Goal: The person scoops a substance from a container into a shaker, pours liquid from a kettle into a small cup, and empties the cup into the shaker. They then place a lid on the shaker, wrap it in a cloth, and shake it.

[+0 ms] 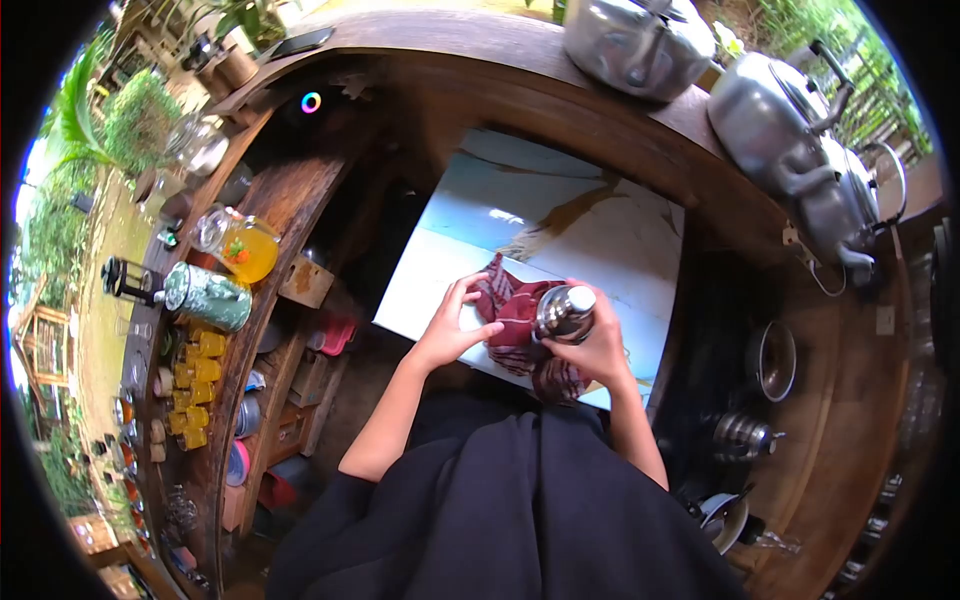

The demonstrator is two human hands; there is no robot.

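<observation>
The curved wooden counter [450,35] rings the workspace. On its far edge stand two metal kettles, one [640,40] at centre and one [780,125] to the right. Below it lies a white marbled slab [560,210], and both your hands work over its near edge. A red cloth [515,320] is bunched on the slab between your hands. Your left hand [450,325] is curled, thumb and fingers pinching the cloth's left side. Your right hand [600,350] is closed around a small steel shaker [563,312], held upright against the cloth. A jar of orange liquid [245,250] sits well apart on the left shelf.
</observation>
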